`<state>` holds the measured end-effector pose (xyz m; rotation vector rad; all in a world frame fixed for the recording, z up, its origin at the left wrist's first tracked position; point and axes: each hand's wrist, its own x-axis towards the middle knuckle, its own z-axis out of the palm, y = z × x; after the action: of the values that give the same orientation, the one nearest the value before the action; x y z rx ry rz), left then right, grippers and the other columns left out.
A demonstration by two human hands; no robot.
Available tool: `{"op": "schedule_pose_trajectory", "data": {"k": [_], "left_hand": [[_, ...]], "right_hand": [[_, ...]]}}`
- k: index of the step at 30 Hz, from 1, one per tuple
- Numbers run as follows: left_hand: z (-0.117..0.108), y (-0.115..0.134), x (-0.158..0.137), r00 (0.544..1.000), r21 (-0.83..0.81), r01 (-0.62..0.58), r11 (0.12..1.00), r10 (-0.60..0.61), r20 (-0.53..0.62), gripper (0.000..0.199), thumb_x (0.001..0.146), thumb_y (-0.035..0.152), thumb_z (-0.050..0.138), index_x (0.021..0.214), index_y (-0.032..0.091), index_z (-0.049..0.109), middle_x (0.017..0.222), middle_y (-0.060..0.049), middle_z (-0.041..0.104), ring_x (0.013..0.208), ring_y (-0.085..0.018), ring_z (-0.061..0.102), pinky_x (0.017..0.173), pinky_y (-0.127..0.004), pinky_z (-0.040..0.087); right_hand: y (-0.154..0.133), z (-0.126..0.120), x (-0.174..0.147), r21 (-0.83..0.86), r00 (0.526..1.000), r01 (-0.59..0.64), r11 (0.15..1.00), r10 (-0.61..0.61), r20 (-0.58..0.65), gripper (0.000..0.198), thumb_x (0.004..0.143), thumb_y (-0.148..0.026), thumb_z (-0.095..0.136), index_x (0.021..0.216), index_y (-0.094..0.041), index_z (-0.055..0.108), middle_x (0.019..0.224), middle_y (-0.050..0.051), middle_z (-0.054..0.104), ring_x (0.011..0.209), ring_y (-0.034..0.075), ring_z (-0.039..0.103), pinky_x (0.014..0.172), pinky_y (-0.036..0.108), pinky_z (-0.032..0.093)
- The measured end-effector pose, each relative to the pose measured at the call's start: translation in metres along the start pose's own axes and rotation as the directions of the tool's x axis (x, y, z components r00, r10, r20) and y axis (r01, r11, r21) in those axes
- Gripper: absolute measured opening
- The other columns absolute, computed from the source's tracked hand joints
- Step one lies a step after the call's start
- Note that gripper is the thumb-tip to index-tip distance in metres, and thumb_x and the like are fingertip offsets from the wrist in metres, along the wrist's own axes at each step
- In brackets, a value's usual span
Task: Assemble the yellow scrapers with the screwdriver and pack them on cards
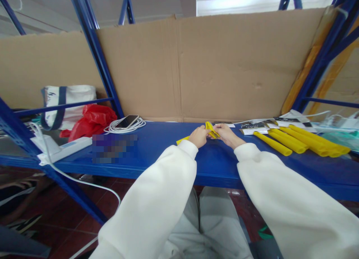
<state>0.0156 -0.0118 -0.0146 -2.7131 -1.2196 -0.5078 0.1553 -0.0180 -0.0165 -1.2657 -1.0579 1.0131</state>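
Observation:
Both my hands are together over the middle of the blue shelf, fingers closed on a yellow roll that looks flattened or partly opened at the end between them. My left hand grips it from the left, and my right hand pinches its right side. A yellow length sticks out to the left from under my left hand; whether it belongs to the same roll I cannot tell. My fingers hide much of the held piece. To the right of my right hand lie several yellow rolls, side by side.
Black-and-white packets lie behind the rolls. On the left are a phone on a coiled white cable, a red plastic bag and a white power strip. A cardboard wall closes the back; blue posts flank it.

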Motion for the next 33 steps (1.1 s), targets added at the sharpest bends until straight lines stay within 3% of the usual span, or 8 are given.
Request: {"op": "schedule_pose_trajectory", "data": {"k": [7,13,19,23,28,33], "left_hand": [[-0.002,0.003,-0.001,0.999,-0.020,0.017,1.000,-0.018,-0.029,0.035,0.094,0.012,0.044,0.116,0.015,0.071,0.109,-0.015,0.065,0.100,-0.023,0.066,0.094,-0.035,0.051],[-0.002,0.004,0.000,0.996,-0.059,0.049,0.997,-0.053,-0.072,0.036,0.099,0.024,0.041,0.111,0.017,0.075,0.106,-0.012,0.069,0.100,-0.022,0.066,0.094,-0.033,0.050],[0.001,0.002,0.004,0.985,-0.100,0.129,0.987,-0.139,-0.105,0.034,0.099,0.030,0.045,0.109,0.021,0.077,0.109,-0.010,0.072,0.102,-0.021,0.068,0.091,-0.029,0.051],[0.001,0.002,0.005,0.967,-0.179,0.191,0.965,-0.217,-0.135,0.028,0.096,0.031,0.053,0.112,0.025,0.076,0.113,-0.007,0.073,0.106,-0.021,0.068,0.092,-0.029,0.051],[0.004,0.002,0.006,0.956,-0.243,0.215,0.946,-0.255,-0.147,0.027,0.093,0.028,0.059,0.118,0.021,0.069,0.117,-0.007,0.072,0.111,-0.021,0.067,0.095,-0.030,0.051],[0.007,0.000,0.005,0.973,-0.254,0.136,0.958,-0.178,-0.150,0.040,0.090,0.022,0.063,0.129,0.021,0.061,0.120,-0.008,0.072,0.113,-0.022,0.067,0.097,-0.031,0.051]], "right_hand": [[0.003,0.000,0.004,0.025,1.000,0.009,1.000,-0.009,-0.004,0.016,0.088,-0.009,0.062,0.079,-0.019,0.052,0.054,-0.001,0.061,0.047,0.012,0.061,0.050,0.023,0.053],[0.006,-0.001,0.008,0.019,0.998,0.054,0.998,-0.055,0.008,0.018,0.082,-0.019,0.073,0.081,-0.018,0.055,0.056,-0.001,0.061,0.049,0.012,0.061,0.051,0.024,0.055],[0.005,0.003,0.006,0.023,0.999,0.025,0.999,-0.025,-0.024,0.015,0.087,-0.009,0.062,0.081,-0.018,0.052,0.054,-0.003,0.059,0.047,0.011,0.059,0.050,0.024,0.054],[0.004,0.004,0.006,0.034,0.999,0.035,0.999,-0.034,-0.032,0.016,0.086,-0.010,0.064,0.081,-0.018,0.052,0.055,-0.003,0.058,0.047,0.011,0.060,0.049,0.023,0.053],[0.005,0.005,0.006,0.021,0.997,0.033,0.999,-0.031,-0.070,0.018,0.084,-0.006,0.064,0.081,-0.019,0.052,0.055,-0.003,0.059,0.047,0.012,0.060,0.052,0.026,0.055],[0.007,0.004,0.007,-0.003,0.998,0.037,0.999,-0.037,-0.051,0.023,0.079,-0.007,0.071,0.076,-0.018,0.052,0.056,-0.003,0.059,0.046,0.011,0.058,0.049,0.024,0.053]]}}
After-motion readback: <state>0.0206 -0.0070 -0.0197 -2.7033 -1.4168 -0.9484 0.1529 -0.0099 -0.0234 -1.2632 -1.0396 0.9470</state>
